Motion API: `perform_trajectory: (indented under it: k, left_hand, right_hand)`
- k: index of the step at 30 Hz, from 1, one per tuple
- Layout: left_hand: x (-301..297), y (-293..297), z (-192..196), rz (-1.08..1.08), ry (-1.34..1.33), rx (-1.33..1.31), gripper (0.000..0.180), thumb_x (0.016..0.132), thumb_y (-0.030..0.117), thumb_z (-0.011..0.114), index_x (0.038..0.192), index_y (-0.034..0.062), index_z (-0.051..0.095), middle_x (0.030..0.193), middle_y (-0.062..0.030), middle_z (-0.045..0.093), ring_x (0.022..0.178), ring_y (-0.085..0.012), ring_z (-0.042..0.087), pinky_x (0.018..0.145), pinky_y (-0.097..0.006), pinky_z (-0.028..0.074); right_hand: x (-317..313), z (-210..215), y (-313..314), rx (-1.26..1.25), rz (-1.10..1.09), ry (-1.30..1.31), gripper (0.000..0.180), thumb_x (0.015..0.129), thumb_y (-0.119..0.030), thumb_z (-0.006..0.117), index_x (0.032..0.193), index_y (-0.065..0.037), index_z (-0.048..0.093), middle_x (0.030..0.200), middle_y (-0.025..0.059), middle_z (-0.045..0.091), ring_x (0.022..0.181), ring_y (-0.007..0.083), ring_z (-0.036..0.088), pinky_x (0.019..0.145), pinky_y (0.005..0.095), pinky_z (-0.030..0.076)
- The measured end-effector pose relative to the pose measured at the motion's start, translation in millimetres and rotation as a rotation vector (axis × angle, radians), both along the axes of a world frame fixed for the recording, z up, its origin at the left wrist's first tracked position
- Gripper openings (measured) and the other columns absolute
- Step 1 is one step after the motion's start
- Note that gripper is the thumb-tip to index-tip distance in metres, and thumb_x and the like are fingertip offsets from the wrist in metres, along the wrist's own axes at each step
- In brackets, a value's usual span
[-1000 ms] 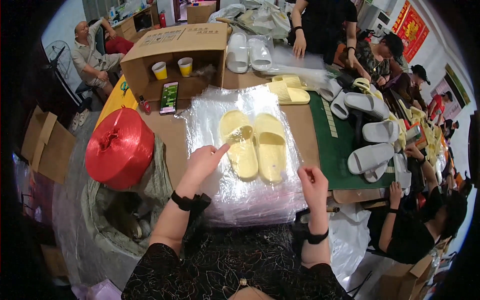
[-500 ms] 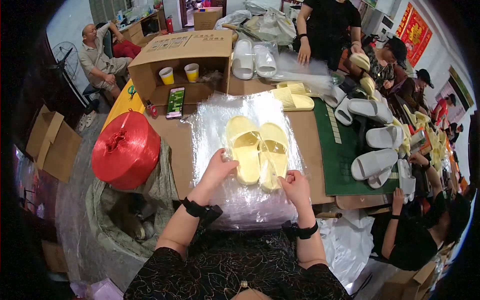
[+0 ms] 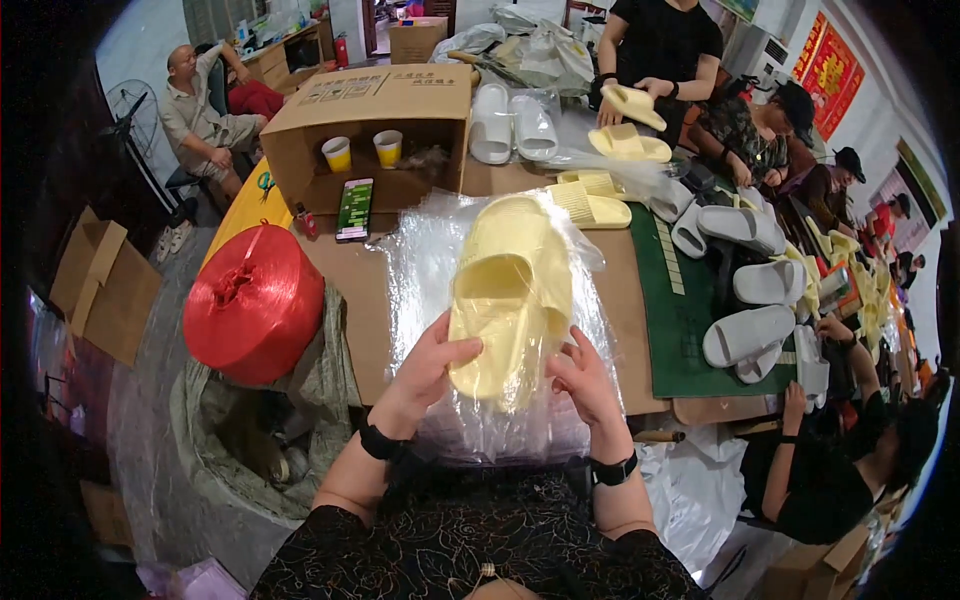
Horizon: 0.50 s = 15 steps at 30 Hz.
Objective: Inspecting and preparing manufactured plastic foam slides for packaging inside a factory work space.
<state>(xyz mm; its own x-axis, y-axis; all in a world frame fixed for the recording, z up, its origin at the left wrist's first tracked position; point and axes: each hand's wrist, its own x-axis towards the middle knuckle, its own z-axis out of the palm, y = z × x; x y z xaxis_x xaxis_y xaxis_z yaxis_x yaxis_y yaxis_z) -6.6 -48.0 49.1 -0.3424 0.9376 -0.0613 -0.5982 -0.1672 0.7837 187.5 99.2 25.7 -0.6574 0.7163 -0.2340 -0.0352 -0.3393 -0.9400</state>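
Note:
A pair of pale yellow slippers (image 3: 500,310) in a clear plastic bag is raised and tilted above a stack of clear bags (image 3: 420,240). One slipper lies partly over the other. My left hand (image 3: 425,370) is closed on the bagged slippers at their lower left, thumb on top and fingers underneath. Against the right edge of the bag, my right hand (image 3: 588,378) has its fingers bent and apart, with nothing visibly gripped. Behind the stack lie more yellow slippers (image 3: 595,208).
A cardboard box (image 3: 290,125) with two cups stands behind a phone (image 3: 354,210). On the left is a red twine roll (image 3: 252,305) over a sack (image 3: 215,430). Grey slippers (image 3: 750,332) cover a green mat (image 3: 680,350). A co-worker (image 3: 665,50) holds yellow slippers opposite.
The bagged slippers have risen off the stack and tipped, their soles drawing together. My left hand has shifted onto them, and my right fingers have loosened. The co-worker opposite has brought yellow slippers leftward.

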Motion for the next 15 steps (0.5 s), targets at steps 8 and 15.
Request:
perform_trajectory:
  k: [8,15]
  left_hand:
    - [18.5,-13.2,-7.6,0.001,0.008,0.008,0.079,0.087,0.007,0.064,0.152,0.0035,0.019,0.140,-0.0140,0.047,0.124,-0.0225,0.052,0.104,-0.037,0.045]
    - [23.7,-47.3,-50.2,0.127,0.413,-0.115,0.076,0.082,0.008,0.075,0.144,0.0026,0.031,0.133,-0.0111,0.051,0.123,-0.0205,0.050,0.104,-0.038,0.044]
  right_hand:
    - [-22.2,-23.5,-2.0,0.212,-0.082,0.126,0.048,0.085,-0.006,0.071,0.126,0.004,0.050,0.105,0.0102,0.067,0.091,0.0141,0.063,0.079,0.0280,0.051]
    - [-29.0,-21.3,-43.4,0.346,0.050,0.050,0.059,0.080,-0.013,0.078,0.129,0.001,0.048,0.126,0.0143,0.056,0.113,0.0214,0.055,0.096,0.0371,0.047]
